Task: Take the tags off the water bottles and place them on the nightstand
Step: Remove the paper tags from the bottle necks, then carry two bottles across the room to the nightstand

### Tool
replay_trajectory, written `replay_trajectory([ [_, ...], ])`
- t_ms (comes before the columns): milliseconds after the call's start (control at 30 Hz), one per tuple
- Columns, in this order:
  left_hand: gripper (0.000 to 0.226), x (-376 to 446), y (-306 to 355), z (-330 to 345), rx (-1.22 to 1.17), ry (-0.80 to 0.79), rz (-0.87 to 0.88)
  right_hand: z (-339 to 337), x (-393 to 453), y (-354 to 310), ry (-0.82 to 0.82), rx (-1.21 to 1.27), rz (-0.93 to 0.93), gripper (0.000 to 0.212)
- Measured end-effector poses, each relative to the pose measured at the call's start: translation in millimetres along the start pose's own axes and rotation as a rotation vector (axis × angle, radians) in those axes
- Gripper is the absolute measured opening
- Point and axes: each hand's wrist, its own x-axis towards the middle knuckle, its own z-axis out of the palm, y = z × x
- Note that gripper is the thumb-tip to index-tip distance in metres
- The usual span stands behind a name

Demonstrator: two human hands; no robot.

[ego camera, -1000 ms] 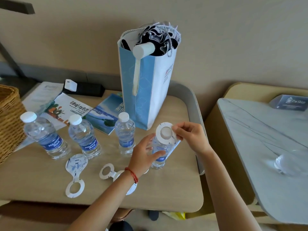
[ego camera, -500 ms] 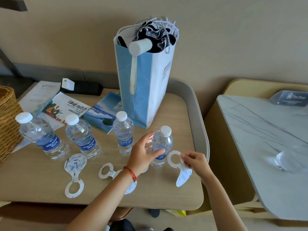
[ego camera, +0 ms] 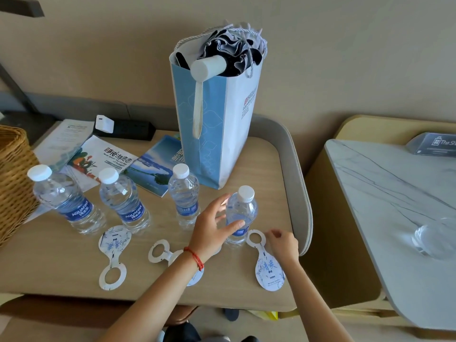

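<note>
I am at a tan wooden nightstand [ego camera: 61,262] against a beige wall, with a marble-topped table [ego camera: 385,193] at the right of the frame. Nearest me, three tags lie flat along the lower edge of the top: the left tag [ego camera: 113,255], the middle tag [ego camera: 161,253] partly under my wrist, and the right tag [ego camera: 267,267], which my right hand [ego camera: 283,245] pinches at its ring end, fingers closed on the card. Just above, my left hand [ego camera: 212,228] wraps loosely round the fourth bottle [ego camera: 240,214] at lower centre, thumb and fingers touching its sides. To finish well, I think I should press the tag flat clear of the bottle's foot, then let go of both without tipping it. Further up stand the third bottle [ego camera: 183,196], the second bottle [ego camera: 122,198] and the first bottle [ego camera: 63,198], all bare-necked, then brochures [ego camera: 108,159], a wicker basket [ego camera: 12,174] at the left edge and a blue paper bag [ego camera: 217,124] holding a folded umbrella [ego camera: 222,60]. A second ago the tag was up over the cap; half a second ago it hung beside the bottle; now it rests on the wood.
</note>
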Motion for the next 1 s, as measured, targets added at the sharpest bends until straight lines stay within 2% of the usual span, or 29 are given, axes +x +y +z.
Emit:
replay_trajectory([
  [133, 0.068, -5.2, 0.6, -6.3, 0.045, 0.079, 0.065, -10.6, -19.6, -28.1, 0.013, 0.126, -0.213, 0.021],
  [333, 0.047, -8.1, 14.5, -27.9, 0.156, 0.322, 0.332, -22.0, -62.4, -67.7, -0.069, 0.411, -0.49, 0.038],
  [433, 0.038, -7.4, 16.2, -40.8, 0.282, 0.488, 0.464, -16.3, -71.0, -78.8, -0.111, 0.414, -0.575, 0.045],
  [533, 0.039, -3.4, 8.9, -56.8, 0.367, 0.629, 0.515, -9.8, -69.2, -81.3, -0.104, 0.379, -0.602, 0.053],
  [633, 0.054, 5.9, -1.9, -68.2, 0.377, 0.644, 0.409, -3.2, -65.8, -79.6, -0.114, 0.357, -0.599, 0.063],
  [733, 0.065, 16.3, -10.1, -71.5, 0.28, 0.53, 0.23, 3.9, -65.2, -79.7, -0.115, 0.347, -0.589, 0.068],
  [867, 0.067, 28.6, -20.9, -74.2, 0.258, 0.459, 0.144, 12.4, -62.0, -76.8, -0.104, 0.331, -0.548, 0.074],
  [1000, 0.076, 33.2, -30.7, -74.7, 0.276, 0.435, 0.051, 15.8, -57.8, -75.3, -0.092, 0.299, -0.523, 0.07],
])
